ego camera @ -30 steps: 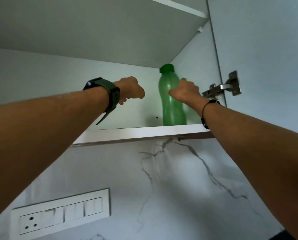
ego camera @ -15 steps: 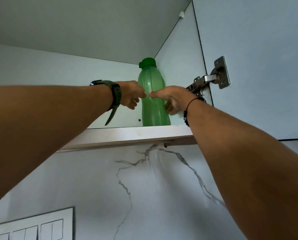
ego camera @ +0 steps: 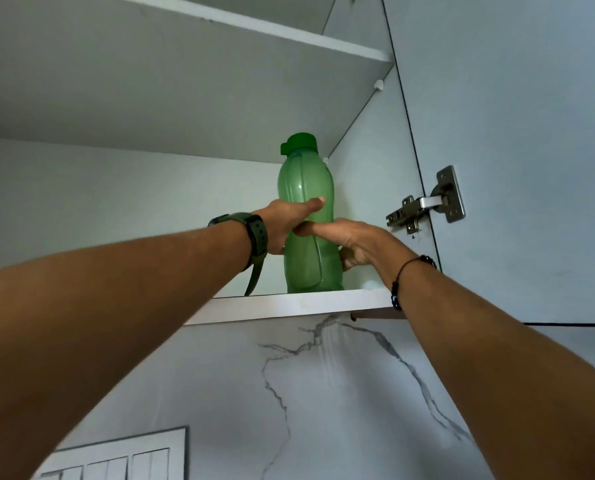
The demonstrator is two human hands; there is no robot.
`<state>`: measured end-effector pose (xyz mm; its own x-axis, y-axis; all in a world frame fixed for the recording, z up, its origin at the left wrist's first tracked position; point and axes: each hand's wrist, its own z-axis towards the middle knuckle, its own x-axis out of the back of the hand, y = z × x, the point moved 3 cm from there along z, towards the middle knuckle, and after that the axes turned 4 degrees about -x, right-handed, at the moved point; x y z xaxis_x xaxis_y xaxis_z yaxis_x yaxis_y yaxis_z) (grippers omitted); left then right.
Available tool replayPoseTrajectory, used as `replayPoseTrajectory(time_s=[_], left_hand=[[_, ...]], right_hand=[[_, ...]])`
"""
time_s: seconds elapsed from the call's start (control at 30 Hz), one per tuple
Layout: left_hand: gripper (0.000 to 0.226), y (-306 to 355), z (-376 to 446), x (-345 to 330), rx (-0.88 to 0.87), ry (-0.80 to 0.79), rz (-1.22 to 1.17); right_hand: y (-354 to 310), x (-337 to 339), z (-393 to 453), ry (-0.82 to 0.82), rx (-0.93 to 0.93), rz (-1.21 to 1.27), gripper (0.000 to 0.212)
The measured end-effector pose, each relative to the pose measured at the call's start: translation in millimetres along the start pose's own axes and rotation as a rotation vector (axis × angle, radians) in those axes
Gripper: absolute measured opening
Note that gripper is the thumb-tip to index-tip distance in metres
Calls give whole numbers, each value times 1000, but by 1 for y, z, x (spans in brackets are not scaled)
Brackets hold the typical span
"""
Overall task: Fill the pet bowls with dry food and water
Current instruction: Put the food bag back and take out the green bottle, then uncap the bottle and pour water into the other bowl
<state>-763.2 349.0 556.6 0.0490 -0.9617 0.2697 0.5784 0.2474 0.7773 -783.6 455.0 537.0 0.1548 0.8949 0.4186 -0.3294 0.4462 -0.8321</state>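
A tall translucent green bottle [ego camera: 304, 188] with a darker green cap stands upright on the lower shelf [ego camera: 289, 303] of an open wall cabinet, near the right corner. My left hand [ego camera: 285, 223], with a dark green watch on its wrist, wraps the bottle's middle from the left, thumb across the front. From the right, my right hand [ego camera: 351, 242] clasps the bottle just below, thumb in front and fingers behind. No pet bowls or dry food are in view.
The open cabinet door [ego camera: 514, 133] hangs at the right on a metal hinge [ego camera: 427, 206]. A second shelf [ego camera: 247, 29] sits above the bottle. Below the cabinet is a marble-patterned wall [ego camera: 323, 393] with a white switch plate [ego camera: 123, 459] at the lower left.
Both hands have closed around the green bottle; a second ago the left fist was apart from it and the right only touched its side. The view has tilted upward.
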Motion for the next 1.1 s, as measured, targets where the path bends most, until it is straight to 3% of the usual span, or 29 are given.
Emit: replayPoseTrajectory(time_s=[0.2, 0.27, 0.4, 0.5, 0.6, 0.73, 0.9, 1.0, 1.1], left_hand=[[61, 27, -43, 17, -30, 46, -40], [58, 40, -61, 26, -51, 45, -62], [42, 66, -111, 42, -138, 30, -136], [45, 77, -146, 54, -192, 4, -138], [66, 75, -176, 66, -189, -59, -136], [79, 33, -231, 78, -123, -135, -151], [40, -58, -327, 67, -41, -68, -236], [63, -118, -385, 55, 60, -48, -260], [83, -173, -437, 44, 115, -41, -175]], right_hand=[[-19, -9, -60, 84, 102, 26, 91], [-31, -12, -85, 101, 140, 40, 77], [-53, -18, -134, 147, 300, 38, 18], [-65, -28, -177, 157, 372, 18, 15], [-58, -42, -214, 143, 385, 24, 15], [-15, -83, -262, 64, 327, 58, 31], [70, -150, -313, 110, 179, 148, 34], [126, -191, -347, 56, 84, 155, 32], [176, -224, -382, 28, -25, 143, 56]])
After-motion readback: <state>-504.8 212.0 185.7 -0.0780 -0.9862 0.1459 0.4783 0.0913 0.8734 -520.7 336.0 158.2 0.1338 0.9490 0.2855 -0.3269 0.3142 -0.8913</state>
